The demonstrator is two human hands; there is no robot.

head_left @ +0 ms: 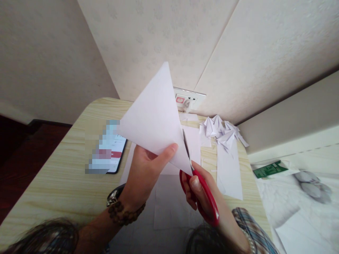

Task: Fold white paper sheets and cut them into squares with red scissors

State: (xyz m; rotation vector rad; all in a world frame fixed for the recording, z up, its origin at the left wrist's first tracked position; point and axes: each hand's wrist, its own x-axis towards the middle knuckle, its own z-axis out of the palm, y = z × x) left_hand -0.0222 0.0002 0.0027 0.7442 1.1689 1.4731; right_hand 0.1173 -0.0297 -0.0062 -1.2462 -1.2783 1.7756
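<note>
Pinching paper [156, 109], the left hand [145, 162] sits at ten o'clock from the right hand [201, 194], whose fingers grip scissors [203, 183] pointing just before twelve along the paper's three-o'clock edge.

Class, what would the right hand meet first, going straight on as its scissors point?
The right hand would probably meet the white paper, whose edge lies along the scissors; exact depth is unclear.

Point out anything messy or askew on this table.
The held paper and scissors look fine. Only the folded paper pieces seem untidy, heaped at odd angles near the far right corner of the table.
</note>
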